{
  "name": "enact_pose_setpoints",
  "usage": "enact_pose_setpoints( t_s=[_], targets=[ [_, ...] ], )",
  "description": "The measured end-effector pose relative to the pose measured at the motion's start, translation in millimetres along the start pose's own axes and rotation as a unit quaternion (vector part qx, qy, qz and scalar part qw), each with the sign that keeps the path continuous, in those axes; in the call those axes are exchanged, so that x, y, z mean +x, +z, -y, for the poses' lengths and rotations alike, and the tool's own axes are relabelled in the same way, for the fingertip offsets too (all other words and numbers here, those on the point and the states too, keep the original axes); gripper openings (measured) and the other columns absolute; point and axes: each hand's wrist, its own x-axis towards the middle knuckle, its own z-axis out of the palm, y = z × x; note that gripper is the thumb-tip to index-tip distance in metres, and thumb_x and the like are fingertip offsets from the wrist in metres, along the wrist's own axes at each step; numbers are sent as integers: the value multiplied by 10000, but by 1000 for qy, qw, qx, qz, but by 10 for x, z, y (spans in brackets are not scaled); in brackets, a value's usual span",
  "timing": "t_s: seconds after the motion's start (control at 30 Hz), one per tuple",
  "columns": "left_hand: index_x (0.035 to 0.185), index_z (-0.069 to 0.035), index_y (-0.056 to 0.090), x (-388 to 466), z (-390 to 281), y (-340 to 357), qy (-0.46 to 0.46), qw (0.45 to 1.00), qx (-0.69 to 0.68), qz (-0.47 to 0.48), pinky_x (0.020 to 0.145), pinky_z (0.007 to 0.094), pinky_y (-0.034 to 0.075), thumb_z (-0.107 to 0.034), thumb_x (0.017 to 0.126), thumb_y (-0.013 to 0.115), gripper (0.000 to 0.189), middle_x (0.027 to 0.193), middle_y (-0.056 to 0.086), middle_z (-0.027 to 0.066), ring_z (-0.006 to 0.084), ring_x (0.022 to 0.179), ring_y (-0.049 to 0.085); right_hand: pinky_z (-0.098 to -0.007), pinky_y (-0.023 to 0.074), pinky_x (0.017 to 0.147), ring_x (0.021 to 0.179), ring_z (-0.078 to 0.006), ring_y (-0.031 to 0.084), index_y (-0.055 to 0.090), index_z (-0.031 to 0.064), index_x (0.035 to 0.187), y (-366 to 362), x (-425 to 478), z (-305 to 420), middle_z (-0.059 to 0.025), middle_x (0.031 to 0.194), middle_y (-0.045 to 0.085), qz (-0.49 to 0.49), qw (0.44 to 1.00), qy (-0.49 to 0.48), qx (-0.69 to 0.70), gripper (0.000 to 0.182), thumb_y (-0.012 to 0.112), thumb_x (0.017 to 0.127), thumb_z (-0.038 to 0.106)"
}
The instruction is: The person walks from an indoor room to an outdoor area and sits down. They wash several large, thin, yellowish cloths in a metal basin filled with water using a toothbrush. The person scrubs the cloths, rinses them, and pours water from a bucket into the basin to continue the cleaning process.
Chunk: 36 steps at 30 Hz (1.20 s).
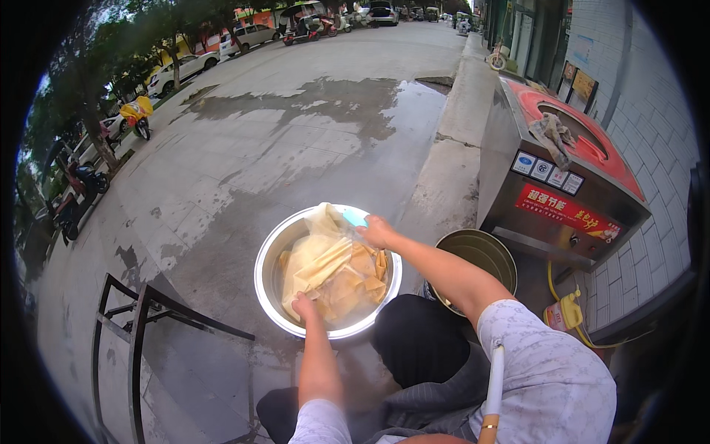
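Observation:
A large metal basin (263,277) rests on the wet pavement in front of me, holding pale yellow, wet-looking cloth (324,263). More folds of cloth, of a deeper tan, lie at its right side. My left hand (304,306) pinches the near edge of the cloth at the basin's front. Over the far right rim, my right hand (378,232) grips a light-blue tool (355,217), perhaps a brush, against the cloth's upper part. The tool's working side is hidden.
A deep round bucket (482,255) stands right of the basin, beside a stainless-steel stove (510,188) with a grey rag (553,136) on top. A yellow jug (564,312) sits below it. At left is a black metal frame (138,322). A cigarette (495,383) juts into view.

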Motion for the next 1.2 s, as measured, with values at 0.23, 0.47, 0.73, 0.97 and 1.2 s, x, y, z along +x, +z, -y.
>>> enact_pose_setpoints(
  t_s=[0.23, 0.47, 0.73, 0.97, 1.2],
  targets=[
    [1283, 14, 519, -262, -286, -19, 54, 969, -172, 170, 737, 456, 631, -153, 1017, 489, 315, 1148, 634, 181, 307, 967, 694, -382, 519, 496, 586, -212, 632, 578, 71, 1331, 709, -48, -220, -144, 832, 659, 33, 996, 12, 83, 421, 572, 973, 292],
    [1210, 97, 573, 56, -116, -836, 67, 996, 33, -46, 681, 421, 603, -126, 962, 474, 348, 1097, 659, 211, 307, 848, 700, -480, 503, 903, 1041, -383, 663, 571, 71, 1288, 1645, -334, -133, -222, 1100, 688, 201, 970, 43, 133, 377, 556, 979, 288],
    [1193, 70, 593, 183, -79, -790, 149, 979, 88, -108, 597, 425, 615, -127, 973, 512, 305, 1075, 673, 204, 323, 883, 703, -438, 459, 996, 1168, -366, 606, 520, 67, 1404, 2848, -738, -406, -220, 1272, 632, 285, 928, -154, 187, 448, 542, 990, 237],
    [1092, 70, 609, -6, -533, -795, 145, 988, -2, -59, 530, 330, 629, -113, 994, 507, 232, 996, 687, 196, 257, 711, 716, -516, 540, 834, 985, -369, 706, 435, 181, 1461, 2916, -130, -705, -187, 1080, 718, 176, 978, -49, -98, 470, 458, 995, 240],
    [1118, 82, 609, 76, -215, -998, 119, 989, 48, -74, 595, 330, 623, -131, 1025, 524, 247, 1005, 669, 153, 199, 787, 689, -483, 511, 907, 1061, -445, 645, 563, 91, 1371, 2808, -168, -433, -266, 1147, 676, 161, 975, -33, 147, 426, 553, 982, 265]
  ],
)
